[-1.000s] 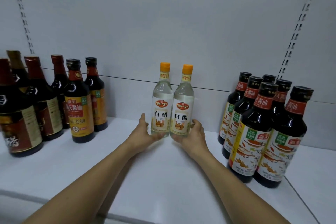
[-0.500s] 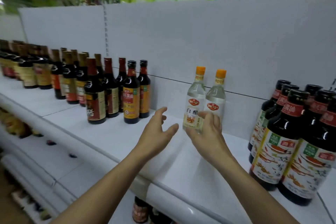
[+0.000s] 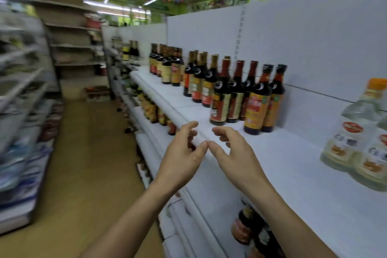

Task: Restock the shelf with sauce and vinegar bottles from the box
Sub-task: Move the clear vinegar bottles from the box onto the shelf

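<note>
Two clear white-vinegar bottles point(image 3: 356, 140) with orange caps stand side by side on the white shelf point(image 3: 293, 163) at the far right. My left hand point(image 3: 182, 157) and my right hand point(image 3: 232, 153) hover empty above the shelf's front edge, thumbs almost touching, fingers loosely curled. Both hands are well left of the vinegar bottles. Dark sauce bottles point(image 3: 257, 98) with orange and red labels stand in rows further left along the shelf. No box is in view.
A supermarket aisle point(image 3: 88, 153) with a tan floor runs along the left, with blurred shelving point(image 3: 21, 111) opposite. Lower shelves hold more dark bottles point(image 3: 245, 228) and yellowish ones point(image 3: 150, 111). Bare shelf surface lies between the sauce bottles and the vinegar.
Both hands let go of the two vinegar bottles and drew back to the shelf's front edge. My view swung left, so the aisle shows and the vinegar sits at the right.
</note>
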Tool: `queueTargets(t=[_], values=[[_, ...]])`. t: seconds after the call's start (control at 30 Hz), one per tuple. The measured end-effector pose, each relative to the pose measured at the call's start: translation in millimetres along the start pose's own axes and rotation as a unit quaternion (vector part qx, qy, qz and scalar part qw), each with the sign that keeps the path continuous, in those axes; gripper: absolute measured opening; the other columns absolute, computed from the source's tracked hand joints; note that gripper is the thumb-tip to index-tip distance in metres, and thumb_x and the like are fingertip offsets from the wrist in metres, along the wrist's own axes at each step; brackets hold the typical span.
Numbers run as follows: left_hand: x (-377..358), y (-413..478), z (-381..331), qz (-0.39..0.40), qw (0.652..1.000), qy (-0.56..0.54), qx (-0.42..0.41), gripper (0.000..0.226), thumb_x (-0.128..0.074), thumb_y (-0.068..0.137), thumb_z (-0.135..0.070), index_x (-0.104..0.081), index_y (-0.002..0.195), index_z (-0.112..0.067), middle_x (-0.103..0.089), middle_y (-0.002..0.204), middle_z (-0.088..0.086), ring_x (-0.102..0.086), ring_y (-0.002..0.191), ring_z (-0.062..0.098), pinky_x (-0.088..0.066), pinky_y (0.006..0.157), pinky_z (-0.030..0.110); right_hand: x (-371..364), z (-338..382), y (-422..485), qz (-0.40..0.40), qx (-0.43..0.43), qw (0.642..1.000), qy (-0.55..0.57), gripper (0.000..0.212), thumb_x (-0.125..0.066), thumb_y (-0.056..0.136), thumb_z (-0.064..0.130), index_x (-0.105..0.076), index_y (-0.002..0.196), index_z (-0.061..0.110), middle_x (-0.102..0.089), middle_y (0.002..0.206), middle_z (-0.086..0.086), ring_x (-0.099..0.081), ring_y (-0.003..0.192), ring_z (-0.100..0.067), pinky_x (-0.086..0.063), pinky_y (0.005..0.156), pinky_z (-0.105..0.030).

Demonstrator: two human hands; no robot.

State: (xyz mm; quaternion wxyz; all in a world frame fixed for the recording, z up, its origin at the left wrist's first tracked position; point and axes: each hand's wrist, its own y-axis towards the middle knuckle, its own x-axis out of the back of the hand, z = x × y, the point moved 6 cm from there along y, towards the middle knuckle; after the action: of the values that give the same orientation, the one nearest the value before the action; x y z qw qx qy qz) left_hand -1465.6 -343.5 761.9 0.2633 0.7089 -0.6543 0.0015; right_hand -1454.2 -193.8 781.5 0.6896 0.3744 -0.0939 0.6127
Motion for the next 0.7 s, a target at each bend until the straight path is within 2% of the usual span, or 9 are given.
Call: queueTargets(t=[0.13, 0.23, 0.37, 0.4, 0.57, 0.7], values=[[64, -27, 42, -0.06, 0.996, 0.043, 0.045, 0.051, -0.062, 0.1, -0.034, -0.044, 0.148, -0.033, -0.054, 0.133, -0.013, -0.052, 0.128, 0.005, -0.049, 0.104, 0.03, -79, 22, 2, 0.08, 0.023, 0.996, 0.034, 0.035, -0.058, 0.101, 0.038, -0.056, 0.135, 0.033, -0.057, 0.133, 0.018, -0.054, 0.12, -0.001, -0.048, 0.104, -0.031], [109, -53, 73, -0.107, 0.989, 0.074, 0.077, 0.05, -0.064, 0.1, -0.031, -0.048, 0.147, -0.027, -0.057, 0.137, -0.007, -0.053, 0.128, 0.005, -0.052, 0.105, 0.037, -134, 40, -7, 0.138, 0.044, 0.988, 0.057, 0.034, -0.057, 0.102, 0.038, -0.056, 0.136, 0.032, -0.058, 0.132, 0.016, -0.06, 0.105, 0.003, -0.055, 0.09, -0.024], [167, -97, 115, -0.154, 0.975, 0.098, 0.129, 0.048, -0.067, 0.098, -0.029, -0.051, 0.143, -0.026, -0.058, 0.135, -0.006, -0.054, 0.128, 0.006, -0.054, 0.101, 0.035, -210, 67, -33, 0.221, 0.049, 0.97, 0.088, 0.031, -0.058, 0.101, 0.039, -0.058, 0.131, 0.033, -0.062, 0.126, 0.013, -0.063, 0.113, -0.011, -0.056, 0.092, -0.036], [178, -108, 123, -0.159, 0.971, 0.108, 0.14, 0.047, -0.067, 0.098, -0.03, -0.051, 0.143, -0.027, -0.058, 0.135, -0.006, -0.054, 0.128, 0.007, -0.054, 0.1, 0.035, -224, 72, -40, 0.235, 0.053, 0.966, 0.089, 0.032, -0.058, 0.101, 0.039, -0.058, 0.132, 0.032, -0.062, 0.127, 0.014, -0.062, 0.114, -0.012, -0.055, 0.092, -0.036], [227, -161, 167, -0.173, 0.956, 0.133, 0.193, 0.047, -0.065, 0.099, -0.033, -0.051, 0.143, -0.03, -0.057, 0.139, -0.009, -0.052, 0.13, 0.005, -0.053, 0.099, 0.028, -293, 93, -79, 0.292, 0.065, 0.951, 0.079, 0.035, -0.058, 0.101, 0.036, -0.057, 0.136, 0.029, -0.06, 0.132, 0.015, -0.057, 0.119, -0.003, -0.048, 0.1, -0.028], [247, -192, 198, -0.164, 0.951, 0.133, 0.228, 0.049, -0.064, 0.099, -0.032, -0.05, 0.146, -0.028, -0.055, 0.143, -0.009, -0.05, 0.133, 0.006, -0.052, 0.103, 0.03, -337, 94, -107, 0.324, 0.052, 0.942, 0.067, 0.036, -0.057, 0.1, 0.042, -0.057, 0.135, 0.033, -0.061, 0.13, 0.019, -0.057, 0.117, 0.0, -0.052, 0.101, -0.034]])
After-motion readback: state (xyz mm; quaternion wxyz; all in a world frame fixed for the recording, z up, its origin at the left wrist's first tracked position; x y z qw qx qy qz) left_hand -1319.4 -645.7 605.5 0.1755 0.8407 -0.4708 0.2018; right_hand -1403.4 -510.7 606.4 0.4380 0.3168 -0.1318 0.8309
